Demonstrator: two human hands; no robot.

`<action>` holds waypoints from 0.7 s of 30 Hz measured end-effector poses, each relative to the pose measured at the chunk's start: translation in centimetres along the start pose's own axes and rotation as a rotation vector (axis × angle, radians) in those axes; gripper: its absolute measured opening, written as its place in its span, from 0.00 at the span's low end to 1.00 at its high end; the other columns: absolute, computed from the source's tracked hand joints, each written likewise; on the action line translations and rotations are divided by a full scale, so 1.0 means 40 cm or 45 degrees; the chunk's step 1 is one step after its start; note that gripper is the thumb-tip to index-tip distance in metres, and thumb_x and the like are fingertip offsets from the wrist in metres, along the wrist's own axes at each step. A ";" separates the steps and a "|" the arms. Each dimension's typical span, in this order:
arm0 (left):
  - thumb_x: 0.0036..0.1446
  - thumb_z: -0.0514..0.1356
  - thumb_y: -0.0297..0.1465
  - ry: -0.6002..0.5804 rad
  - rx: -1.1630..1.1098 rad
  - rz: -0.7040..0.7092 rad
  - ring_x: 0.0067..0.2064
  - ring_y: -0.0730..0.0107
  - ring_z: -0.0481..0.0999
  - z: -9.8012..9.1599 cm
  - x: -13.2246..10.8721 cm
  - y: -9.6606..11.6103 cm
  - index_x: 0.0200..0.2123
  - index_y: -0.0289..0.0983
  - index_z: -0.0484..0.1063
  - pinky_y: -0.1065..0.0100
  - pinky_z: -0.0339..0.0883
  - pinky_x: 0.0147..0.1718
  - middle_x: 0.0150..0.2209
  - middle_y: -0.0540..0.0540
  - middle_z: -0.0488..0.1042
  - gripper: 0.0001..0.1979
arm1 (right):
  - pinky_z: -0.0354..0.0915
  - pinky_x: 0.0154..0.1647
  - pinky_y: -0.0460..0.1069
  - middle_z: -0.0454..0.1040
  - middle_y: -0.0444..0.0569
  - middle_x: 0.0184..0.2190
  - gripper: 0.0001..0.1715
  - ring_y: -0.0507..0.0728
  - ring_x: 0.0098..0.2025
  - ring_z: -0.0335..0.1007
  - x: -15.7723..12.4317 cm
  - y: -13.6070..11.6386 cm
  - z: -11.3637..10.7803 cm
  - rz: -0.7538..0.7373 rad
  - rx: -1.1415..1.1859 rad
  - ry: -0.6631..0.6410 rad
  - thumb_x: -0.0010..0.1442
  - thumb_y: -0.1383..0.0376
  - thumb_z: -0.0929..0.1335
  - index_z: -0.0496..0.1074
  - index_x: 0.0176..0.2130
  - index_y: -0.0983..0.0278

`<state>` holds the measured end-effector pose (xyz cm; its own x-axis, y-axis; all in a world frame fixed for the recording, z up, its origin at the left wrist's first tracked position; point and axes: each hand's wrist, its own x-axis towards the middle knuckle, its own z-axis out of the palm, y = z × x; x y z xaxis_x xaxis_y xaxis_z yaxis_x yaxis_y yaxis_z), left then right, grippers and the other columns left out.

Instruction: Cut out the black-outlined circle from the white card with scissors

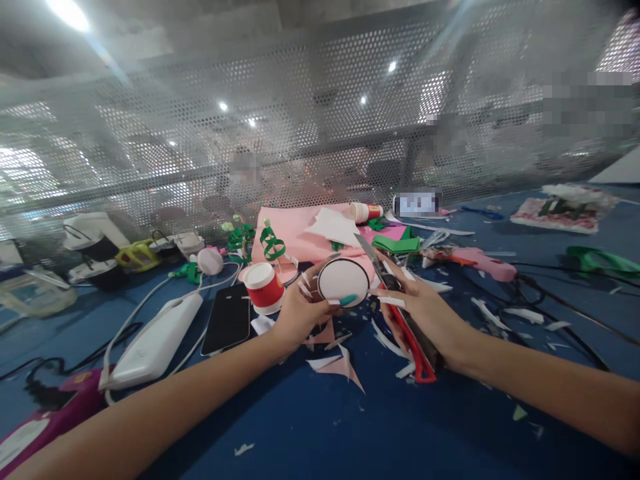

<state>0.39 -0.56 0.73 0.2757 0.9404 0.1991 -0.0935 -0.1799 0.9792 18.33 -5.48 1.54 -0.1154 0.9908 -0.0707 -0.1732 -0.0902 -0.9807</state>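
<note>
My left hand [300, 310] is closed on a round white disc with a dark rim [345, 277], thumb across its near face. Whether the disc is flat or part of a cup, I cannot tell. Against my right palm lie red-handled scissors [420, 360], blades pointing up and away to the left. My right hand [425, 307] is closed around them, its fingertips close to the disc's right edge. Just left of my left hand stands a red and white paper cup [265, 290]. Pink and white paper scraps [343, 367] lie below my hands.
Pink paper [280, 227] and stacked paper cups [366, 212] lie behind my hands. A black phone [227, 320], a white power bank [157, 340] and cables are on the left. At right are a pink glue gun [485, 263], green tape [600, 260] and black cords. A perforated metal screen [310, 120] rises behind.
</note>
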 end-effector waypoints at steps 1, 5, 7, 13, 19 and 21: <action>0.38 0.64 0.23 -0.024 -0.002 0.000 0.39 0.62 0.77 0.001 -0.001 0.001 0.55 0.41 0.60 0.69 0.75 0.30 0.48 0.44 0.74 0.37 | 0.61 0.07 0.43 0.64 0.36 0.12 0.29 0.49 0.09 0.57 0.003 0.002 -0.001 -0.022 0.007 0.010 0.54 0.62 0.66 0.59 0.55 0.62; 0.38 0.64 0.22 -0.034 -0.017 -0.051 0.37 0.63 0.78 0.003 -0.002 0.006 0.54 0.39 0.59 0.69 0.75 0.29 0.45 0.43 0.75 0.36 | 0.60 0.08 0.45 0.66 0.38 0.12 0.36 0.51 0.09 0.59 0.008 0.006 -0.003 -0.067 -0.019 0.035 0.54 0.56 0.66 0.56 0.58 0.63; 0.37 0.65 0.22 0.019 -0.016 -0.088 0.36 0.63 0.78 0.005 -0.002 0.006 0.51 0.38 0.60 0.69 0.75 0.27 0.43 0.43 0.76 0.35 | 0.62 0.09 0.45 0.64 0.38 0.10 0.41 0.51 0.09 0.59 0.005 0.003 -0.002 -0.088 -0.047 0.011 0.53 0.55 0.67 0.53 0.60 0.64; 0.37 0.65 0.23 0.092 0.028 -0.106 0.26 0.73 0.75 0.006 0.002 0.002 0.44 0.36 0.65 0.74 0.71 0.22 0.33 0.48 0.77 0.26 | 0.63 0.11 0.46 0.61 0.35 0.11 0.42 0.50 0.11 0.59 -0.004 -0.013 0.002 -0.102 -0.082 0.091 0.49 0.62 0.70 0.54 0.60 0.65; 0.45 0.62 0.29 0.025 0.192 -0.120 0.15 0.86 0.58 0.006 0.003 0.004 0.50 0.37 0.67 0.80 0.53 0.11 0.22 0.55 0.71 0.25 | 0.64 0.10 0.46 0.61 0.35 0.13 0.44 0.50 0.11 0.59 0.000 -0.007 0.002 -0.151 -0.086 0.099 0.48 0.64 0.70 0.53 0.61 0.62; 0.45 0.62 0.28 0.047 0.221 -0.121 0.14 0.86 0.55 0.008 0.002 0.006 0.50 0.37 0.67 0.80 0.51 0.11 0.19 0.57 0.69 0.25 | 0.64 0.11 0.46 0.60 0.34 0.10 0.44 0.51 0.11 0.59 0.000 -0.005 0.001 -0.128 -0.117 0.077 0.49 0.64 0.69 0.51 0.61 0.63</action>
<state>0.69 -0.63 1.00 0.2395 0.9650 0.1068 0.0988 -0.1336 0.9861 18.32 -5.47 1.74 -0.0426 0.9989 0.0208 -0.0902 0.0169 -0.9958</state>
